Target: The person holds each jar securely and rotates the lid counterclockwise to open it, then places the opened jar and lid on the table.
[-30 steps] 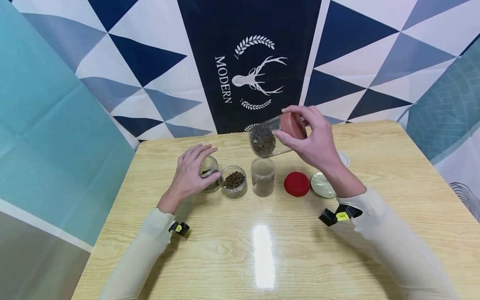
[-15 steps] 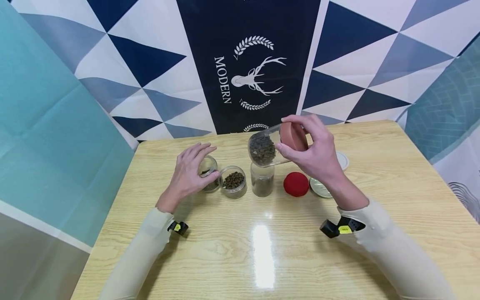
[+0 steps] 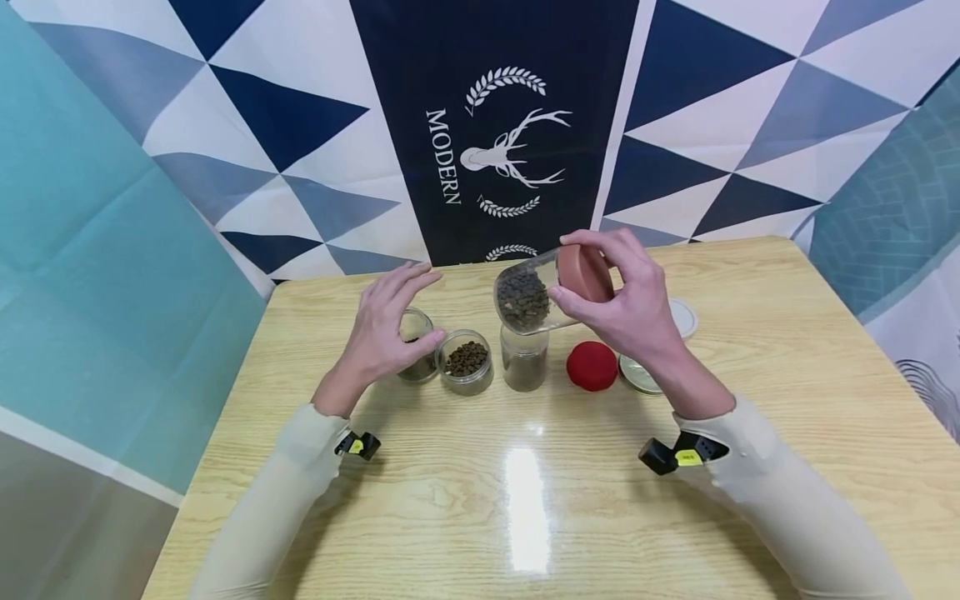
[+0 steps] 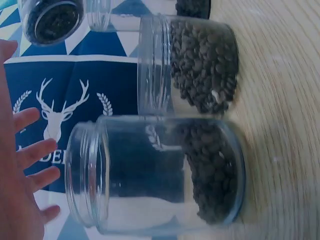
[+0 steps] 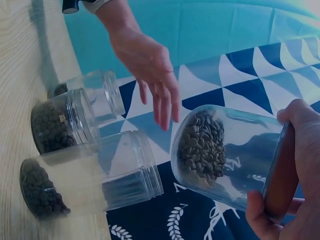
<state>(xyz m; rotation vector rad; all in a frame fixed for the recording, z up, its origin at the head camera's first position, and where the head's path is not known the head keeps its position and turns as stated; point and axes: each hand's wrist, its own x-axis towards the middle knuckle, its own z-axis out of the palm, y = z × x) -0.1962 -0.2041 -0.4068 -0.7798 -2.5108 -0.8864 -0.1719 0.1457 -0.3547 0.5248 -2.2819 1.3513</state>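
Observation:
My right hand (image 3: pixel 637 292) grips a clear jar (image 3: pixel 525 298) by its reddish-brown lid (image 5: pixel 281 175), fingers and thumb around the lid. The jar is raised and tilted, its dark bean-like pieces (image 5: pixel 202 150) gathered toward the base. Below it an uncovered tall jar (image 3: pixel 525 367) stands on the table, holding a low layer of similar pieces. My left hand (image 3: pixel 386 329) hovers with spread fingers over the leftmost jar (image 4: pixel 145 175), apart from its rim in the left wrist view. Between those two stands a shorter open jar (image 3: pixel 468 385) of brown pieces.
A red lid (image 3: pixel 592 367) lies right of the jars. Beside it a silvery lid (image 3: pixel 637 377) is partly hidden by my right forearm, with a white lid (image 3: pixel 682 318) behind. A patterned cloth (image 3: pixel 300 125) hangs behind the wooden table (image 3: pixel 442 492).
My right hand has lowered the lidded jar slightly toward the tall jar, then held steady. My left hand has lifted a little above the leftmost jar.

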